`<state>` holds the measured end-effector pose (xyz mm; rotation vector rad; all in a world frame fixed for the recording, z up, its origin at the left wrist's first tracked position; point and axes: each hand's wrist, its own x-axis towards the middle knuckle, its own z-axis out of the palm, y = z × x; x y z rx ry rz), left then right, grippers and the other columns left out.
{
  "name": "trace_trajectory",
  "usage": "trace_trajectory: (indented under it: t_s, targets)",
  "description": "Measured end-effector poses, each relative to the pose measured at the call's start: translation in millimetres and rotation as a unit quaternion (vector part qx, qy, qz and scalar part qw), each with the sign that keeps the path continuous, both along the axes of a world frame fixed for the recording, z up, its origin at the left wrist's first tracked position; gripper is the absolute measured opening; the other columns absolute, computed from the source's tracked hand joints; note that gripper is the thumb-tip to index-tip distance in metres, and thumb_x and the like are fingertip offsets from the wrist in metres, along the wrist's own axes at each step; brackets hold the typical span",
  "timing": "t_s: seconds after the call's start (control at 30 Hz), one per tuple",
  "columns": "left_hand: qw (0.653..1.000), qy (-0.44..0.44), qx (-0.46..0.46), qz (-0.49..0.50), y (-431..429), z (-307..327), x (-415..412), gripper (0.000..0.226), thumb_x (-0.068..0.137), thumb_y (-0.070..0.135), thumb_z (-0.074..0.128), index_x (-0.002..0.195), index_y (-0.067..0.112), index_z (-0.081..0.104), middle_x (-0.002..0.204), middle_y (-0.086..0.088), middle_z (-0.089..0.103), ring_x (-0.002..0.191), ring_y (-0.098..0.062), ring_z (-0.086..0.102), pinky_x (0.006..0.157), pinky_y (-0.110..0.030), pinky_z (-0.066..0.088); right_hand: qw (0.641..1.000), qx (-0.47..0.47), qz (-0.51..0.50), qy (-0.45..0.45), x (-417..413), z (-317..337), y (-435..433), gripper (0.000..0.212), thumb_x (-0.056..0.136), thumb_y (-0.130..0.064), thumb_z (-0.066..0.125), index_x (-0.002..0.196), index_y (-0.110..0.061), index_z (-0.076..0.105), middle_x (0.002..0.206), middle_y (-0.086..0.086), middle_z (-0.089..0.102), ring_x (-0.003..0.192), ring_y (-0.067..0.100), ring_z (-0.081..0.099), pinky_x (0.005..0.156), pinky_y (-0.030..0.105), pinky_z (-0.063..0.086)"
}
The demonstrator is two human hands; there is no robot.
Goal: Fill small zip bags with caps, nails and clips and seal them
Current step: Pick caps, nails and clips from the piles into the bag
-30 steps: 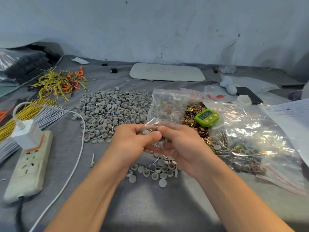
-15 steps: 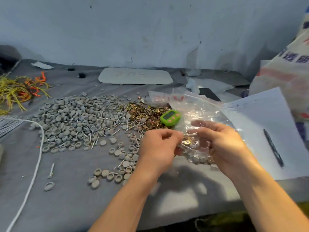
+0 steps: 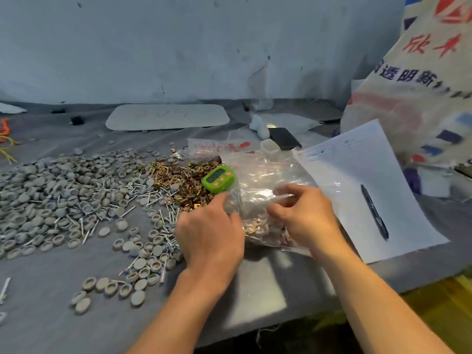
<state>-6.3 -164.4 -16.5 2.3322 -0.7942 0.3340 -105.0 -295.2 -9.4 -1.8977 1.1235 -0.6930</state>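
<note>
Bag btwn L hand, R hand grips.

Filled zip bag, held up before the cap pile 1.0 s ago, is now lowered onto the heap of clear bags beside the green timer. Left hand and right hand are shifted rightward and down with it.

A green digital timer lies on the grey cloth surface. To the right, a black pen rests on a stack of white paper sheets. Behind them stands a printed sack. A pale flat board lies near the wall, and a black slab lies further right.
</note>
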Motion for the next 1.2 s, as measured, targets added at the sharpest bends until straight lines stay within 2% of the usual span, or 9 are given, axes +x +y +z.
trace_trajectory:
  t_s: [0.13, 0.27, 0.4, 0.53, 0.6, 0.77, 0.97, 1.1, 1.2]
  targets:
    - [0.982, -0.087, -0.067, -0.15, -9, -12, -10, 0.054, 0.089, 0.012, 0.065, 0.142, 0.016, 0.056, 0.125, -0.005, 0.067, 0.113, -0.024, 0.061, 0.105, -0.039, 0.045, 0.997, -0.061, 0.016, 0.046, 11, -3, 3, 0.043, 0.074, -0.016, 0.086, 0.114, -0.025, 0.073, 0.072, -0.011, 0.073, 0.077, 0.009, 0.072, 0.083, 0.03, 0.058]
    - [0.94, -0.037, 0.103, -0.323, -12, -31, -9, 0.061, 0.106, 0.025, 0.036, 0.163, 0.022, 0.016, 0.169, 0.0, 0.022, 0.156, -0.019, 0.014, 0.128, -0.035, 0.001, 0.999, -0.032, 0.0, 0.013, 3, 0, -2, 0.049, 0.081, -0.017, 0.08, 0.127, -0.03, 0.069, 0.083, -0.012, 0.074, 0.082, 0.007, 0.071, 0.081, 0.022, 0.052]
    - [0.931, -0.066, 0.192, -0.305, -22, -44, 1, 0.061, 0.11, 0.036, 0.016, 0.163, 0.024, -0.011, 0.171, 0.004, -0.012, 0.157, -0.018, -0.014, 0.126, -0.04, -0.013, 0.977, -0.131, -0.163, 0.05, -26, 14, -19, 0.025, 0.087, -0.028, 0.07, 0.111, -0.029, 0.076, 0.098, -0.003, 0.078, 0.095, 0.024, 0.07, 0.09, 0.035, 0.056]
    - [0.937, -0.08, 0.187, -0.285, -28, -47, 6, 0.059, 0.11, 0.037, 0.014, 0.162, 0.026, -0.013, 0.171, 0.004, -0.015, 0.156, -0.018, -0.017, 0.124, -0.038, -0.016, 0.957, -0.123, -0.108, 0.241, -39, 5, -22, 0.075, 0.084, -0.031, 0.074, 0.152, -0.025, 0.043, 0.141, 0.009, 0.056, 0.128, 0.034, 0.054, 0.098, 0.045, 0.049]
    - [0.941, -0.094, 0.167, -0.28, -27, -49, 2, 0.059, 0.11, 0.038, 0.017, 0.163, 0.027, -0.008, 0.171, 0.002, -0.015, 0.156, -0.018, -0.017, 0.122, -0.036, -0.019, 0.953, -0.076, -0.031, 0.292, -40, -3, -17, 0.079, 0.082, -0.023, 0.075, 0.153, -0.024, 0.04, 0.136, 0.009, 0.057, 0.119, 0.034, 0.059, 0.087, 0.04, 0.05]
    - [0.928, -0.094, 0.142, -0.33, -30, -54, -9, 0.056, 0.109, 0.044, 0.023, 0.162, 0.038, 0.007, 0.169, 0.011, -0.008, 0.157, -0.012, -0.012, 0.123, -0.034, -0.017, 0.944, -0.082, -0.061, 0.314, -45, 3, -22, 0.024, 0.079, -0.008, 0.07, 0.098, -0.022, 0.076, 0.097, 0.006, 0.073, 0.088, 0.031, 0.067, 0.082, 0.04, 0.06]
    - [0.925, -0.093, 0.158, -0.332, -29, -55, -7, 0.059, 0.107, 0.05, 0.026, 0.162, 0.039, 0.008, 0.17, 0.011, -0.007, 0.156, -0.01, -0.014, 0.125, -0.036, -0.015, 0.96, -0.099, -0.061, 0.255, -51, 20, -22, 0.006, 0.091, -0.022, 0.074, 0.094, -0.026, 0.077, 0.098, -0.001, 0.074, 0.089, 0.023, 0.068, 0.085, 0.044, 0.06]
    - [0.926, -0.069, 0.131, -0.346, -32, -52, -12, 0.06, 0.106, 0.056, 0.026, 0.162, 0.039, 0.015, 0.171, 0.012, 0.001, 0.157, -0.008, -0.01, 0.127, -0.037, -0.012, 0.935, -0.024, 0.178, 0.305, -55, 19, 1, 0.073, 0.075, -0.043, 0.084, 0.14, -0.041, 0.052, 0.12, -0.011, 0.065, 0.096, 0.011, 0.066, 0.077, 0.027, 0.056]
    - [0.927, -0.059, 0.117, -0.351, -30, -50, -11, 0.06, 0.106, 0.056, 0.029, 0.162, 0.037, 0.018, 0.171, 0.012, 0.006, 0.157, -0.008, -0.007, 0.127, -0.037, -0.01, 0.913, -0.126, 0.163, 0.353, -46, 7, 0, 0.057, 0.082, -0.029, 0.08, 0.135, -0.035, 0.059, 0.114, -0.006, 0.071, 0.097, 0.017, 0.067, 0.082, 0.028, 0.053]
